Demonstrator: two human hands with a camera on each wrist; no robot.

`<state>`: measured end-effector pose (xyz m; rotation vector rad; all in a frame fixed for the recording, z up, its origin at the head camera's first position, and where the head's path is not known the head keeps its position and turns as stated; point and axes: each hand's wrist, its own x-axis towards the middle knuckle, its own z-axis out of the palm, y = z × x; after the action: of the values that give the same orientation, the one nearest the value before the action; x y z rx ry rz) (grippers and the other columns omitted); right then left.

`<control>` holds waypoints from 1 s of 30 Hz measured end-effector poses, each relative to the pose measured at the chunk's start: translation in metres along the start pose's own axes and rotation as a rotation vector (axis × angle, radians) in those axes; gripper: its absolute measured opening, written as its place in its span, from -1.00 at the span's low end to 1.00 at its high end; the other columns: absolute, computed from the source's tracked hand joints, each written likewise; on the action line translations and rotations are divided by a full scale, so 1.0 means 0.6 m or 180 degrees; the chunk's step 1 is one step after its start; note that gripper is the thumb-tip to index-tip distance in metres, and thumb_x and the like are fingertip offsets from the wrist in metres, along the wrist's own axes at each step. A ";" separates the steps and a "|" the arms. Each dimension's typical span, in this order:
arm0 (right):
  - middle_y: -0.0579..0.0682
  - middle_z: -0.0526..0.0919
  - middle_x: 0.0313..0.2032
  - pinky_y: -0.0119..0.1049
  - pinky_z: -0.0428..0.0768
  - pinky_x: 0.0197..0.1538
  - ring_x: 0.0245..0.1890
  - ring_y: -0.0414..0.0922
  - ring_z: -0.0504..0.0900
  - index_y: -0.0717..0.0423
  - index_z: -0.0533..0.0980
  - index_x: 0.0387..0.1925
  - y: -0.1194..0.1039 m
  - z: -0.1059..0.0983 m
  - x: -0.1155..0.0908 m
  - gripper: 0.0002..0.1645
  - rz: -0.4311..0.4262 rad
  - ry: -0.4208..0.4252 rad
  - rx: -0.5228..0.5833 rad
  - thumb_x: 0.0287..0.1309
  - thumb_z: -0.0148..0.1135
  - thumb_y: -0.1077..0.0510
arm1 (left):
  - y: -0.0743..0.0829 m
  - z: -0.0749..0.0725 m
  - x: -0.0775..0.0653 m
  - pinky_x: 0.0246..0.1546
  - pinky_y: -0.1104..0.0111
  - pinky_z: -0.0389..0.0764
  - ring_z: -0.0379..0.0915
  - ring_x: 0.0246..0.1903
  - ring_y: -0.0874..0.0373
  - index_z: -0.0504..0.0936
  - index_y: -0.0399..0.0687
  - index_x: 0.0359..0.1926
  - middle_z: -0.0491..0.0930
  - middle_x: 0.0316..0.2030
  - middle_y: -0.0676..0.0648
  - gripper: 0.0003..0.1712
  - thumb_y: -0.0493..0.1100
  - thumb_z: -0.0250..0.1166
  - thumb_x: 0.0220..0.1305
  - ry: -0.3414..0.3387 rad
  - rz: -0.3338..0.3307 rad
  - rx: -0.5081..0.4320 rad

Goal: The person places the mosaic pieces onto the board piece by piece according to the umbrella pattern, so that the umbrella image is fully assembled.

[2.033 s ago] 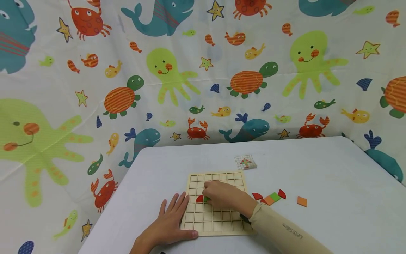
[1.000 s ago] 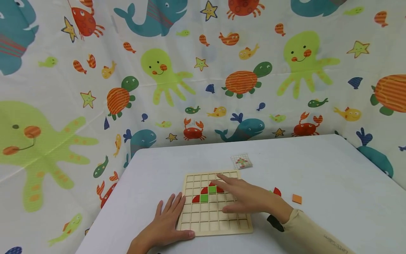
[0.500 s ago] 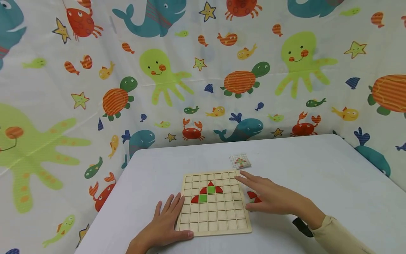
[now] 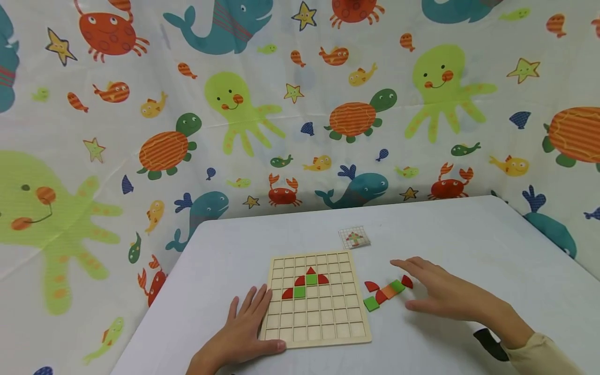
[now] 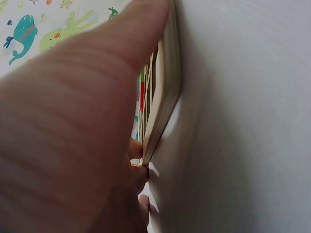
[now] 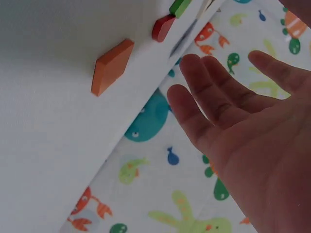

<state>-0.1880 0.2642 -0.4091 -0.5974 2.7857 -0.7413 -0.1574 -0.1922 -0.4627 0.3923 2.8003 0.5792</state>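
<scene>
A wooden grid board (image 4: 313, 319) lies on the white table. In its cells sit a red triangle (image 4: 311, 271), two green squares (image 4: 311, 280) and several red quarter-circle pieces (image 4: 323, 279). My left hand (image 4: 241, 330) rests with spread fingers along the board's left edge, its thumb at the near corner; the left wrist view shows the thumb against the board's side. My right hand (image 4: 452, 296) hovers over the table right of the loose pieces, fingers extended and holding nothing. An orange square (image 6: 112, 68) shows in the right wrist view; in the head view the hand hides it.
Between board and right hand lie loose pieces: a green square (image 4: 371, 303), an orange square (image 4: 388, 291), another green square (image 4: 397, 286) and red quarter circles (image 4: 372, 286). A pattern card (image 4: 354, 238) lies behind the board. A sea-animal curtain (image 4: 290, 120) hangs behind the table.
My right hand let go of a green square on the board, opened, and moved right past the loose pieces, uncovering the arrangement. My left hand has stayed at the board's edge.
</scene>
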 end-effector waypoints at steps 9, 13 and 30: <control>0.11 0.51 0.08 0.07 0.74 0.04 0.02 0.03 0.51 0.16 0.45 0.39 0.063 -0.024 -0.005 -0.05 0.0317 -0.0138 0.0020 0.02 0.72 0.03 | 0.004 -0.002 -0.003 0.51 -0.33 -0.49 -0.38 0.68 -0.21 0.08 -0.12 0.72 -0.10 0.71 -0.17 0.51 0.66 0.40 0.00 -0.0031 -0.0069 -0.0033; 0.05 0.53 -0.04 0.07 0.72 0.02 -0.02 0.04 0.52 0.17 0.50 0.21 0.085 -0.024 -0.004 -0.23 0.0447 -0.0235 0.0068 0.04 0.71 0.06 | 0.006 -0.004 -0.003 0.51 -0.33 -0.48 -0.37 0.68 -0.21 0.07 -0.14 0.71 -0.10 0.71 -0.17 0.50 0.64 0.41 0.02 -0.0061 -0.0067 -0.0062; -0.07 0.45 -0.34 -0.36 0.54 -0.25 -0.26 -0.10 0.46 0.13 0.56 -0.20 0.120 -0.022 0.002 -0.71 0.0208 -0.0172 0.0228 0.22 0.57 0.18 | 0.008 -0.008 -0.003 0.51 -0.34 -0.45 -0.36 0.68 -0.22 0.07 -0.17 0.71 -0.10 0.71 -0.20 0.48 0.60 0.43 0.06 -0.0071 -0.0030 -0.0045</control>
<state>-0.2168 0.3261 -0.4348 -0.5032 2.7029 -0.7953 -0.1561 -0.1901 -0.4563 0.3803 2.7737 0.5883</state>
